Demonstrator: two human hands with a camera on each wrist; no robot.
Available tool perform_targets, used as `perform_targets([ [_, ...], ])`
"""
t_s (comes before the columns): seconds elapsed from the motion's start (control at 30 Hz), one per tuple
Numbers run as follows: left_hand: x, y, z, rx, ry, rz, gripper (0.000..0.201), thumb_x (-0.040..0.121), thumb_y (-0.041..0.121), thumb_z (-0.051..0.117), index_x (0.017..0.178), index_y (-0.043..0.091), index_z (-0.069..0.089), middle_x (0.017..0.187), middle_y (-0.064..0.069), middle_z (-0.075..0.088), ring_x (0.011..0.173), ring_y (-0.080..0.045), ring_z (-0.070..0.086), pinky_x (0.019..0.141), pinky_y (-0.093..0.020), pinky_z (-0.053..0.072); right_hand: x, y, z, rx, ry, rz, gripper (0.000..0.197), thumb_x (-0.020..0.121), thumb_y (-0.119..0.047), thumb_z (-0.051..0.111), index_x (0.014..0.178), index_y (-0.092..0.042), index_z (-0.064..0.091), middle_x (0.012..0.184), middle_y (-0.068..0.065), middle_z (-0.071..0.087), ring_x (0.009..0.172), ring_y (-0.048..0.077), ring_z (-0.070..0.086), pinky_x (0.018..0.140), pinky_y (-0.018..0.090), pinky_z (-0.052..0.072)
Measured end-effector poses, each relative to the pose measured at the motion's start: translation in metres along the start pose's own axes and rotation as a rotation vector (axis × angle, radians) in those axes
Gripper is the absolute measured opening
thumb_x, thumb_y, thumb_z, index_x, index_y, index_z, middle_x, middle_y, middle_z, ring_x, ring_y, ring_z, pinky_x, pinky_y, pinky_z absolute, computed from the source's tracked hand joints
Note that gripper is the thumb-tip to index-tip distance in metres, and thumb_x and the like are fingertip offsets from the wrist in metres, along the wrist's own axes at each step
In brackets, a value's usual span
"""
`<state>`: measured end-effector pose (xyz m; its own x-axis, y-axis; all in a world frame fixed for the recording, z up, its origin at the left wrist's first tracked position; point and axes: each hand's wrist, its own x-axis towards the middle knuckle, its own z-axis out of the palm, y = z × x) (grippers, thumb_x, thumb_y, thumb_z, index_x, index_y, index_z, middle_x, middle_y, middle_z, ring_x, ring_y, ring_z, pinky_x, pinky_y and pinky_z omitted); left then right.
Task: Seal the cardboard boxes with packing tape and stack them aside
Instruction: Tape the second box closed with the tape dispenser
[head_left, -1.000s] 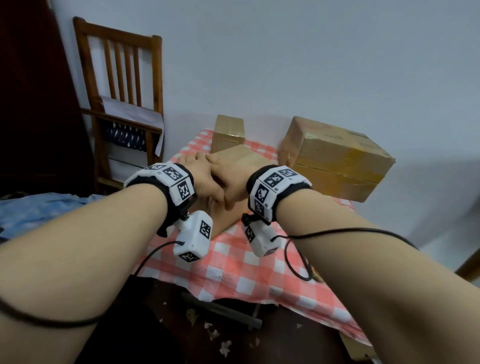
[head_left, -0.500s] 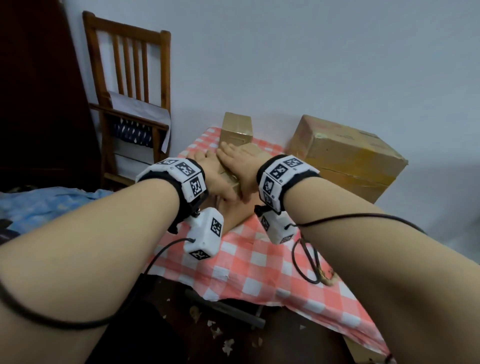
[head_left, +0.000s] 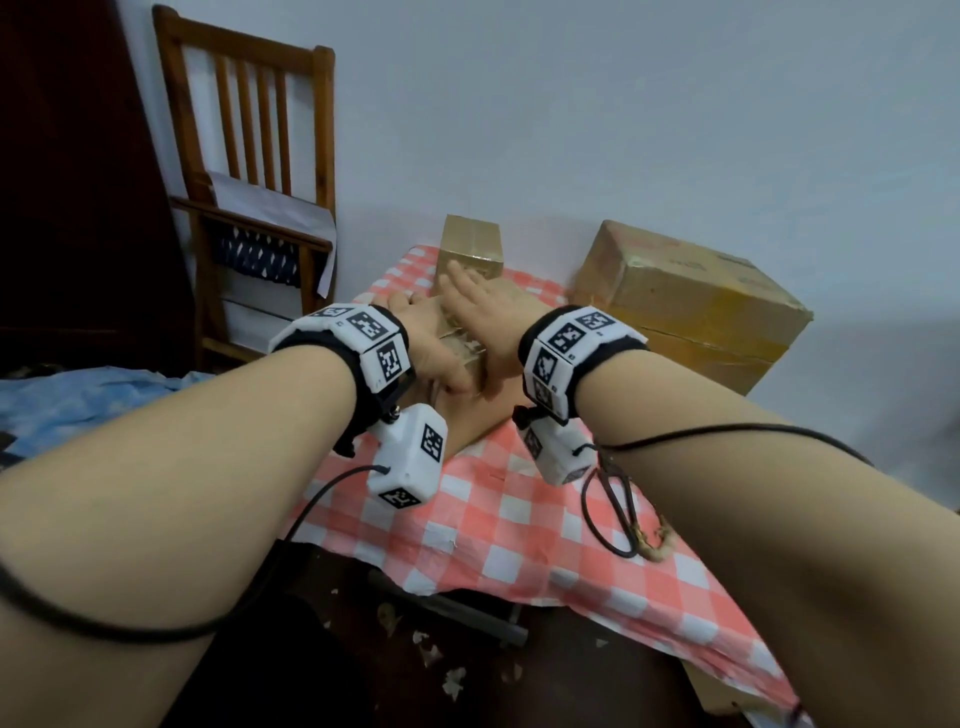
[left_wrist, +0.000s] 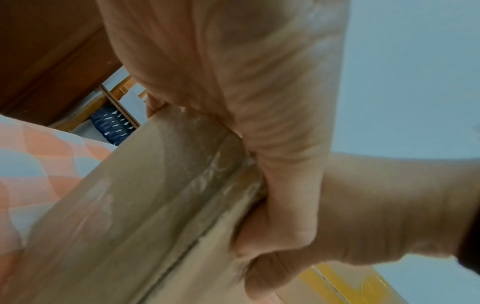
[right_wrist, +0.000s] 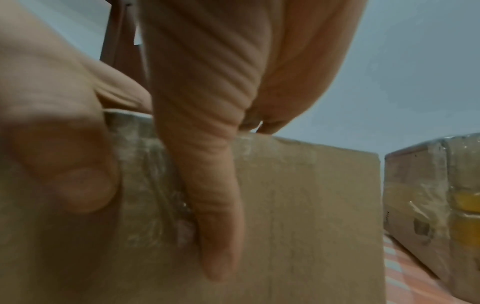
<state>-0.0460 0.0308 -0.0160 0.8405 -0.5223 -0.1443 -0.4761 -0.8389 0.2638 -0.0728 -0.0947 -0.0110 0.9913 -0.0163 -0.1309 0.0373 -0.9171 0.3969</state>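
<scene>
A closed cardboard box (head_left: 465, 423) lies on the red-checked tablecloth (head_left: 519, 519), and both hands are on it. My left hand (head_left: 423, 338) lies flat on the top near the front edge. To its right, my right hand (head_left: 480, 312) stretches along the top, fingers straight. The right wrist view has the right thumb (right_wrist: 215, 205) pressed down the box's front face (right_wrist: 298, 216) over wrinkled clear tape (right_wrist: 145, 174). In the left wrist view my left hand (left_wrist: 233, 82) lies over the taped edge of the box (left_wrist: 130, 216). No tape roll is in sight.
A small cardboard box (head_left: 470, 241) stands just behind the hands. A large box (head_left: 685, 306) with yellow tape sits at the right against the wall. A wooden chair (head_left: 249, 208) with papers stands at the left. A frayed cord (head_left: 652, 540) lies near the table's front edge.
My right hand has slid forward along the box top, its fingers now stretched toward the far end. My left hand has stayed near the front edge.
</scene>
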Motion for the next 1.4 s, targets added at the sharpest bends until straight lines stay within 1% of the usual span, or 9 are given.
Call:
perform_targets([
  [0.1, 0.001, -0.001, 0.001, -0.026, 0.022, -0.007, 0.097, 0.070, 0.047, 0.074, 0.144, 0.011, 0.022, 0.140, -0.013, 0.031, 0.131, -0.031, 0.029, 0.105, -0.038, 0.030, 0.002, -0.003, -0.007, 0.020, -0.028, -0.027, 0.118, 0.056, -0.044, 0.086, 0.149, -0.009, 0.021, 0.151, 0.011, 0.031, 0.136, 0.026, 0.035, 0.111, 0.034, 0.031],
  [0.23, 0.005, -0.003, 0.002, -0.014, -0.002, -0.030, 0.110, 0.061, 0.054, 0.075, 0.145, 0.011, 0.019, 0.141, -0.014, 0.029, 0.131, -0.031, 0.028, 0.103, -0.038, 0.033, -0.013, -0.002, 0.005, 0.078, 0.091, -0.001, 0.059, 0.068, -0.037, 0.080, 0.119, -0.018, 0.059, 0.110, 0.003, 0.064, 0.102, 0.024, 0.059, 0.084, 0.033, 0.049],
  [0.43, 0.008, 0.002, 0.001, 0.049, 0.019, -0.014, 0.123, 0.029, 0.067, 0.071, 0.137, 0.021, 0.034, 0.128, -0.008, 0.042, 0.125, -0.029, 0.036, 0.104, -0.037, 0.035, -0.015, -0.015, -0.015, 0.048, 0.117, -0.040, 0.098, 0.066, -0.033, 0.083, 0.144, -0.009, 0.029, 0.146, 0.007, 0.034, 0.124, 0.025, 0.046, 0.098, 0.033, 0.042],
  [0.63, 0.005, 0.002, 0.001, 0.022, 0.009, -0.016, 0.083, 0.068, 0.045, 0.076, 0.136, 0.019, 0.037, 0.136, -0.015, 0.035, 0.126, -0.032, 0.031, 0.098, -0.035, 0.035, -0.034, -0.015, 0.020, 0.346, 0.297, -0.161, 0.034, 0.082, -0.005, 0.063, 0.116, -0.009, 0.067, 0.123, 0.010, 0.063, 0.102, 0.031, 0.061, 0.080, 0.034, 0.047],
  [0.77, 0.010, 0.000, 0.006, 0.022, 0.006, -0.047, 0.107, 0.062, 0.054, 0.073, 0.145, 0.011, 0.020, 0.141, -0.016, 0.030, 0.129, -0.034, 0.030, 0.103, -0.041, 0.037, -0.044, -0.021, 0.055, 0.470, 0.547, -0.130, 0.036, 0.070, 0.000, 0.070, 0.105, -0.005, 0.071, 0.115, 0.014, 0.067, 0.090, 0.037, 0.068, 0.067, 0.046, 0.057],
  [1.0, 0.012, -0.004, 0.007, 0.025, -0.007, -0.044, 0.117, 0.065, 0.058, 0.071, 0.150, 0.011, 0.005, 0.152, -0.014, 0.018, 0.138, -0.036, 0.020, 0.109, -0.045, 0.030, -0.046, 0.009, 0.058, 0.690, 0.600, 0.126, 0.032, 0.084, -0.005, 0.062, 0.115, -0.008, 0.069, 0.126, 0.006, 0.062, 0.119, 0.022, 0.054, 0.097, 0.013, 0.028],
  [1.17, 0.015, -0.004, 0.007, 0.034, -0.008, -0.047, 0.115, 0.065, 0.058, 0.070, 0.149, 0.012, 0.007, 0.151, -0.015, 0.019, 0.136, -0.036, 0.022, 0.108, -0.044, 0.031, -0.046, 0.000, 0.047, 0.620, 0.652, -0.118, 0.016, 0.074, -0.002, 0.067, 0.088, -0.002, 0.077, 0.093, 0.014, 0.073, 0.084, 0.030, 0.070, 0.075, 0.028, 0.050],
  [1.27, 0.015, -0.004, 0.007, 0.036, -0.008, -0.044, 0.112, 0.062, 0.057, 0.072, 0.147, 0.013, 0.013, 0.148, -0.015, 0.024, 0.133, -0.036, 0.027, 0.105, -0.043, 0.035, -0.046, -0.015, 0.041, 0.503, 0.689, -0.282, 0.015, 0.061, -0.006, 0.068, 0.072, -0.008, 0.077, 0.075, 0.007, 0.073, 0.062, 0.024, 0.068, 0.049, 0.022, 0.048],
  [1.4, 0.012, -0.004, 0.006, 0.045, -0.014, -0.035, 0.113, 0.067, 0.056, 0.070, 0.150, 0.013, 0.006, 0.151, -0.014, 0.018, 0.137, -0.035, 0.022, 0.109, -0.045, 0.031, -0.045, 0.011, 0.052, 0.590, 0.713, -0.207, 0.015, 0.070, -0.001, 0.070, 0.082, -0.004, 0.078, 0.086, 0.011, 0.074, 0.076, 0.026, 0.071, 0.067, 0.025, 0.049],
])
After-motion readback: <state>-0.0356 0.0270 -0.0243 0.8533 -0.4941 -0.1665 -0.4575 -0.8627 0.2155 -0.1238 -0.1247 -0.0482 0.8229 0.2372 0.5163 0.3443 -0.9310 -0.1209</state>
